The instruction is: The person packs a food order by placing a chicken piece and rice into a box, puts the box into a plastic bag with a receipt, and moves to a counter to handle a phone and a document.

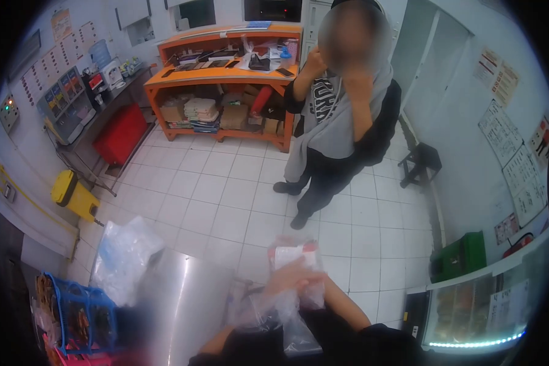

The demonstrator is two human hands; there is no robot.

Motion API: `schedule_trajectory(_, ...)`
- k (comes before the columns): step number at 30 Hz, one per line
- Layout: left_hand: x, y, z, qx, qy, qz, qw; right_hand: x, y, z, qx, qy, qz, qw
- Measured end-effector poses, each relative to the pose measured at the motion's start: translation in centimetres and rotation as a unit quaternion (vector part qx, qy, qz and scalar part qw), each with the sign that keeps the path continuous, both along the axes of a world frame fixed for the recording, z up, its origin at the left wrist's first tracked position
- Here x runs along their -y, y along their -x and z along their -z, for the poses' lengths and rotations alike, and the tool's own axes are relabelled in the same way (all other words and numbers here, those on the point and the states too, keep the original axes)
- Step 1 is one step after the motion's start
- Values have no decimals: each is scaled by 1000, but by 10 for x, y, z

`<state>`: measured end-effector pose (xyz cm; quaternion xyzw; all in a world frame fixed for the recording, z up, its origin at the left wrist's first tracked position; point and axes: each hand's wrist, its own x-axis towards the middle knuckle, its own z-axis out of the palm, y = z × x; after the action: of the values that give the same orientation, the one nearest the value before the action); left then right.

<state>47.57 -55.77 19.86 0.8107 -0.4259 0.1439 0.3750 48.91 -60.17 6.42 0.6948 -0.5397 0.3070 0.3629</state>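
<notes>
Close to my body, both hands come together at a clear plastic bag [296, 332] that hangs down in front of my dark clothes. A red and white packet [296, 253] shows through clear plastic just beyond my fingers; its kind is not clear. My left hand [285, 276] reaches across the plastic, fingers closed on it and somewhat blurred. My right hand [312, 282] is closed on the bag from the right side, its fingers partly hidden by plastic and by the left hand.
A steel table [189, 305] stands at my left with crumpled clear plastic bags [125, 253] and a blue basket [82, 314]. A person [341, 122] stands ahead, hands raised. Behind is an orange counter [219, 76]. A lit display case [476, 311] and green bin [460, 256] are right.
</notes>
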Motion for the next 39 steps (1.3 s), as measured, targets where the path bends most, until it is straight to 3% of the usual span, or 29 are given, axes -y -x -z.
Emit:
schedule_trajectory(1, 9, 2, 0, 17, -2, -16, 1000, 1, -2, -9, 67, -29, -2, 997)
schedule_trajectory(3, 21, 6, 4, 56, -3, -44, 997, 29, 3, -25, 89, -32, -4, 996)
schedule_trajectory(4, 23, 9, 12, 68, -5, -53, 996, 74, 16, -30, -118, 242, 132, 954)
schedule_trajectory(5, 24, 8, 19, 72, -3, -56, 996, 119, 33, -29, -312, 479, 247, 782)
schedule_trajectory(6, 24, 4, 36, 77, -4, -50, 996, 147, 40, -20, -465, 651, 328, 502)
schedule_trajectory(7, 25, -2, 61, -20, -16, -65, 998, 158, 31, 37, -520, 696, 479, 125)
schedule_trajectory(8, 24, -4, 68, -116, -26, -79, 990, 156, 36, 16, -521, 691, 486, 122)
schedule_trajectory(9, 15, -5, 76, -111, -22, -73, 991, 154, 47, -6, -488, 673, 540, 129)
schedule_trajectory(10, 2, -8, 77, -185, -41, -5, 982, 144, 60, -33, -455, 653, 590, 135)
schedule_trajectory(11, -7, -10, 76, -257, -64, 64, 962, 134, 71, -50, -464, 678, 564, 81)
schedule_trajectory(12, -19, -8, 71, -302, -61, 110, 945, 129, 76, -47, -468, 673, 568, 78)
schedule_trajectory(14, -48, 1, 58, -349, -30, 163, 922, 119, 92, -30, -504, 709, 493, -9)
schedule_trajectory(15, -63, 6, 51, -355, -21, 172, 919, 111, 97, -23, -508, 706, 493, -12)
schedule_trajectory(17, -98, 16, 35, -358, -9, 181, 916, 84, 105, 0, -503, 755, 384, -173)
schedule_trajectory(18, -111, 21, 29, -341, -13, 174, 924, 63, 105, 21, -418, 782, 418, -200)
schedule_trajectory(20, -132, 31, 23, -290, -23, 152, 945, 22, 109, 43, -252, 806, 483, -230)
schedule_trajectory(22, -142, 39, 20, -225, -36, 118, 967, -22, 131, 46, -234, 812, 497, -196)
schedule_trajectory(25, -141, 48, 19, -135, -51, 67, 987, -56, 148, 36, -272, 791, 515, -189)
schedule_trajectory(29, -134, 52, 23, -62, -64, 19, 996, -53, 131, 20, -359, 708, 555, -248)
schedule_trajectory(33, -125, 48, 29, -49, -67, 14, 996, -23, 130, -7, -408, 631, 590, -295)
schedule_trajectory(34, -126, 45, 33, -69, -118, 4, 991, -21, 136, -19, -410, 631, 587, -298)
schedule_trajectory(36, -126, 32, 43, -89, -169, -3, 982, -4, 149, -48, -612, 646, 456, 31)
schedule_trajectory(37, -126, 19, 50, -178, -126, 98, 971, 10, 153, -51, -614, 644, 455, 29)
schedule_trajectory(38, -123, 9, 46, -264, -80, 196, 941, 25, 158, -56, -577, 670, 466, -6)
schedule_trajectory(39, -121, 5, 40, -264, -80, 200, 940, 38, 160, -60, -539, 694, 476, -41)
